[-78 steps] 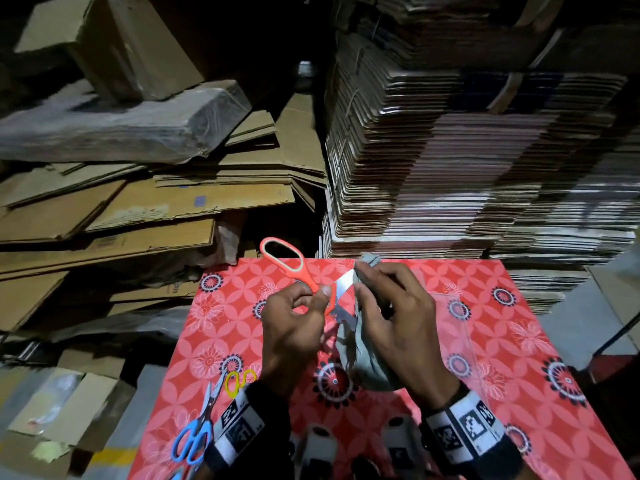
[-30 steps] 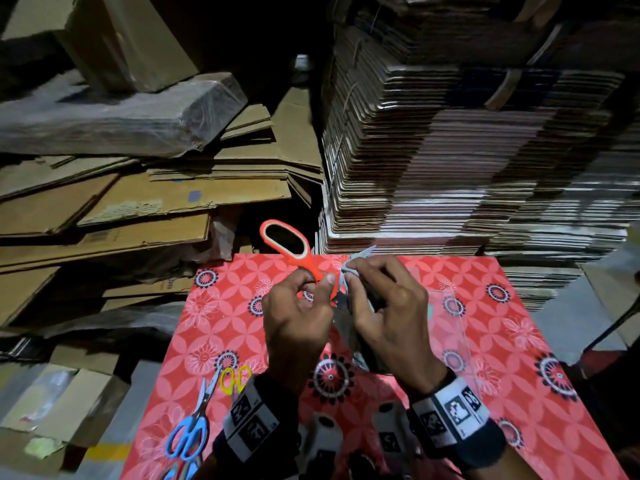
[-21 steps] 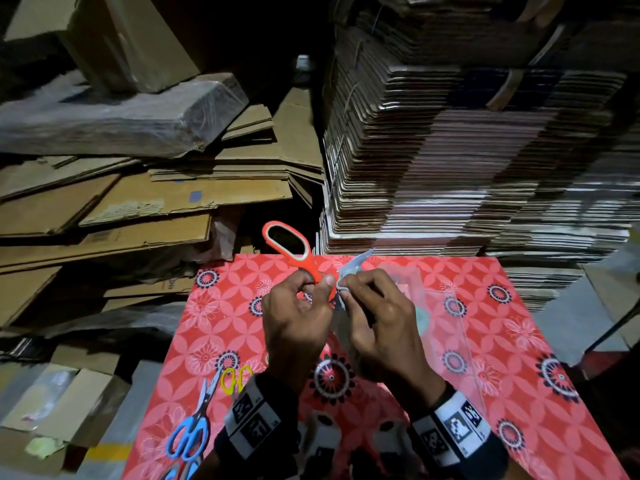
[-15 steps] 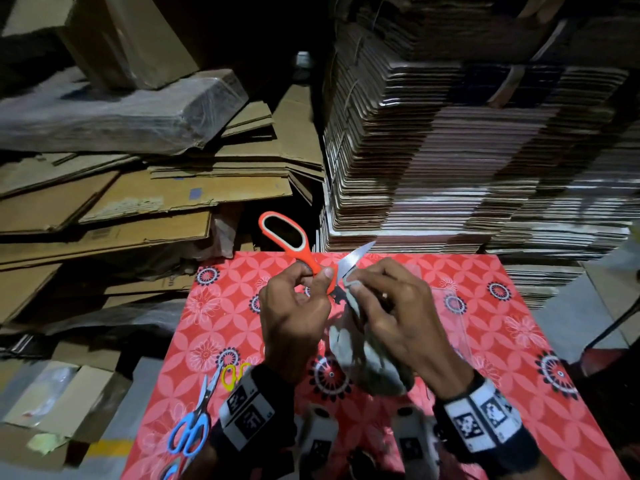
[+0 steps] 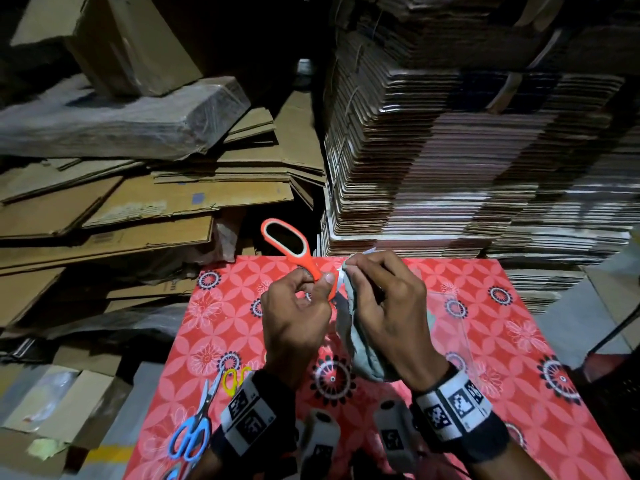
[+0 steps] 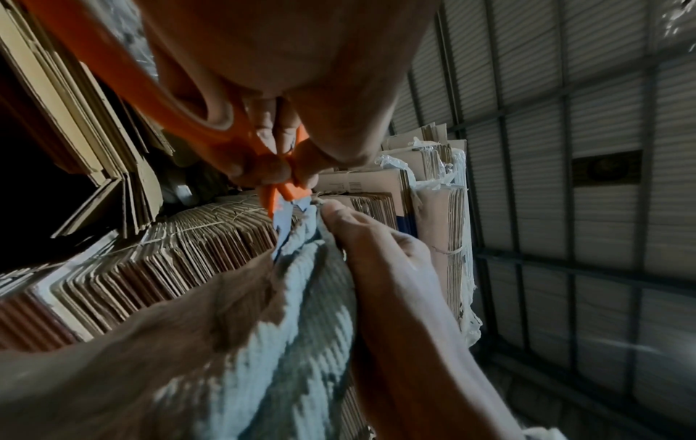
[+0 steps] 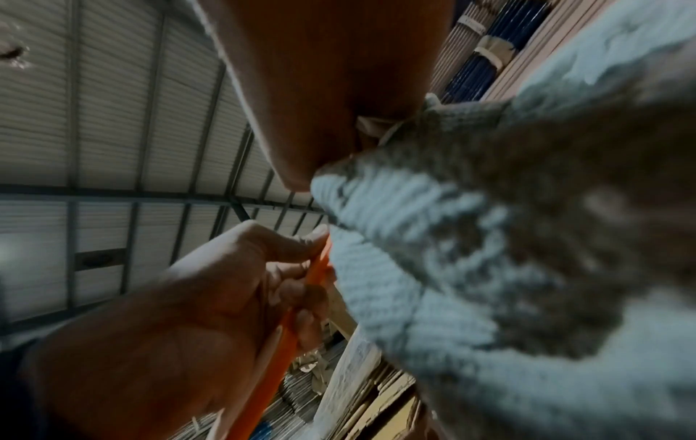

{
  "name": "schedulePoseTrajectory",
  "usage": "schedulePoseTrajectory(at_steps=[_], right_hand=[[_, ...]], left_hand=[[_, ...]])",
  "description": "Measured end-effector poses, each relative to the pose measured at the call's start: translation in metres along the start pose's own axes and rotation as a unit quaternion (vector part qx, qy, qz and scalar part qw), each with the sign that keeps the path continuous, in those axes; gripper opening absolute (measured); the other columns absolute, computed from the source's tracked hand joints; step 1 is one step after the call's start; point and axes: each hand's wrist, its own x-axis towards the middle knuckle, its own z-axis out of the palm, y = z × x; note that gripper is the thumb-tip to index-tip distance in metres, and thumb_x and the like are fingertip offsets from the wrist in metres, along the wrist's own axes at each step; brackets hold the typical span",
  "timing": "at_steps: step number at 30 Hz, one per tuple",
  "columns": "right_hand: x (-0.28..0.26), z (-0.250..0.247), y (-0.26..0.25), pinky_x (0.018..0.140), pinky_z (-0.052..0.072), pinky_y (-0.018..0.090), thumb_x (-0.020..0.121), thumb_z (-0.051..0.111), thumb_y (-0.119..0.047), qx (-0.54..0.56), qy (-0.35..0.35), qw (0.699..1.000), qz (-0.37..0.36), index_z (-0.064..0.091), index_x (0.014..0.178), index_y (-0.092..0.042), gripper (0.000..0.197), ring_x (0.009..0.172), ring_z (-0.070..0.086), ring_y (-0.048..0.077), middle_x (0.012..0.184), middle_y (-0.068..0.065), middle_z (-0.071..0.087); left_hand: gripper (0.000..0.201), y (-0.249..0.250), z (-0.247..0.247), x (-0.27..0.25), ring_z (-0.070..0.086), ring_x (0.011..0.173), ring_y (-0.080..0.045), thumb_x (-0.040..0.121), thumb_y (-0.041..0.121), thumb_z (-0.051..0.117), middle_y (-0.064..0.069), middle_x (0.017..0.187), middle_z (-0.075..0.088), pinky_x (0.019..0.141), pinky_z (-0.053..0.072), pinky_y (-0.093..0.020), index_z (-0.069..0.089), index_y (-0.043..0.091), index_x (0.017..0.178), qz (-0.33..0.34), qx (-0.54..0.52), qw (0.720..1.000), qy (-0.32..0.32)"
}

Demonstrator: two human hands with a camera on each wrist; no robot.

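My left hand (image 5: 304, 299) grips orange-handled scissors (image 5: 294, 251) near their pivot, one handle loop sticking up and away over the red patterned table (image 5: 485, 323). The same hand (image 6: 271, 140) and orange scissors (image 6: 211, 134) fill the left wrist view. My right hand (image 5: 384, 306) holds a pale grey-blue knitted cloth (image 5: 363, 344) wrapped round the scissor blades (image 6: 282, 226); only a small metal tip shows above its fingers. In the right wrist view the cloth (image 7: 433, 268) covers the blades beside the left hand (image 7: 226, 282).
Blue-handled scissors (image 5: 194, 434) and small yellow-handled scissors (image 5: 233, 377) lie at the table's near left. Tall stacks of flattened cardboard (image 5: 467, 150) stand behind the table, and loose cardboard sheets (image 5: 121, 209) pile up to the left. A clear plastic sheet (image 5: 446, 306) lies by the right hand.
The right hand has slid the cloth back up along the blades, so less of the metal tip shows than half a second ago. The left hand keeps its grip.
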Motion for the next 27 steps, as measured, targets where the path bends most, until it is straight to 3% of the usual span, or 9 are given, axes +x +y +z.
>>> schedulePoseTrajectory(at_steps=[4, 8, 11, 14, 17, 21, 24, 27], right_hand=[[-0.014, 0.001, -0.001, 0.081, 0.046, 0.014, 0.098, 0.068, -0.001, 0.014, -0.036, 0.999, 0.005, 0.077, 0.105, -0.007, 0.013, 0.089, 0.062, 0.009, 0.096, 0.002, 0.064], [-0.024, -0.004, 0.003, 0.08, 0.044, 0.012, 0.097, 0.069, -0.004, 0.031, -0.073, 0.996, 0.032, 0.079, 0.098, -0.012, 0.012, 0.091, 0.063, 0.001, 0.095, -0.004, 0.065], [-0.013, -0.02, 0.004, 0.08, 0.044, 0.01, 0.094, 0.074, -0.005, 0.038, -0.069, 0.996, 0.038, 0.081, 0.098, -0.014, 0.012, 0.09, 0.064, -0.001, 0.092, -0.008, 0.067], [0.005, -0.037, -0.002, 0.075, 0.045, 0.01, 0.093, 0.077, -0.008, 0.042, -0.024, 0.999, 0.018, 0.082, 0.098, -0.013, 0.009, 0.085, 0.064, -0.002, 0.091, -0.007, 0.069], [0.018, -0.037, -0.002, 0.074, 0.048, 0.013, 0.093, 0.077, -0.01, 0.031, 0.014, 0.999, 0.019, 0.082, 0.099, -0.012, 0.008, 0.084, 0.066, 0.003, 0.091, -0.004, 0.072], [0.014, -0.012, -0.001, 0.076, 0.05, 0.017, 0.093, 0.075, -0.004, 0.002, 0.024, 1.0, -0.001, 0.081, 0.101, -0.009, 0.011, 0.084, 0.065, 0.008, 0.091, 0.003, 0.07], [-0.005, -0.002, 0.002, 0.08, 0.051, 0.021, 0.096, 0.07, -0.002, 0.005, -0.007, 1.0, -0.015, 0.079, 0.102, -0.006, 0.011, 0.088, 0.065, 0.013, 0.094, 0.003, 0.067], [-0.023, 0.0, 0.01, 0.081, 0.049, 0.017, 0.096, 0.07, -0.002, 0.016, -0.069, 0.997, 0.005, 0.079, 0.1, -0.01, 0.013, 0.089, 0.065, 0.006, 0.094, -0.002, 0.066]], left_hand=[[0.043, -0.005, -0.001, -0.002, 0.047, 0.047, -0.025, 0.09, 0.047, 0.068, -0.011, 0.06, 0.054, 0.047, 0.046, -0.045, 0.055, 0.012, 0.067, 0.023, 0.026, 0.999, 0.001], [0.04, -0.006, -0.002, 0.0, 0.049, 0.045, -0.028, 0.09, 0.046, 0.068, -0.007, 0.058, 0.055, 0.048, 0.046, -0.047, 0.058, 0.014, 0.068, 0.008, 0.019, 1.0, -0.003], [0.04, -0.006, -0.003, 0.002, 0.053, 0.044, -0.03, 0.089, 0.048, 0.068, -0.009, 0.06, 0.058, 0.045, 0.046, -0.043, 0.059, 0.013, 0.07, 0.003, 0.003, 1.0, -0.002], [0.044, -0.011, -0.002, 0.005, 0.043, 0.042, -0.019, 0.089, 0.048, 0.068, -0.01, 0.056, 0.049, 0.041, 0.039, -0.038, 0.053, 0.012, 0.069, -0.008, -0.017, 1.0, -0.002], [0.042, -0.006, 0.002, 0.001, 0.049, 0.042, -0.018, 0.091, 0.043, 0.07, -0.011, 0.057, 0.051, 0.041, 0.035, -0.033, 0.055, 0.011, 0.069, -0.011, -0.037, 0.999, -0.021], [0.042, -0.001, 0.002, 0.0, 0.045, 0.036, -0.012, 0.096, 0.029, 0.074, 0.001, 0.051, 0.045, 0.044, 0.03, -0.022, 0.053, 0.006, 0.067, 0.002, -0.035, 0.999, -0.013], [0.044, -0.006, -0.002, -0.001, 0.04, 0.042, -0.015, 0.091, 0.036, 0.07, -0.003, 0.049, 0.037, 0.04, 0.03, -0.04, 0.049, 0.008, 0.064, 0.005, -0.032, 0.999, -0.013], [0.046, -0.002, -0.004, -0.006, 0.038, 0.043, -0.014, 0.094, 0.034, 0.07, 0.004, 0.052, 0.038, 0.041, 0.029, -0.038, 0.049, 0.006, 0.065, 0.026, -0.023, 0.999, -0.013]])
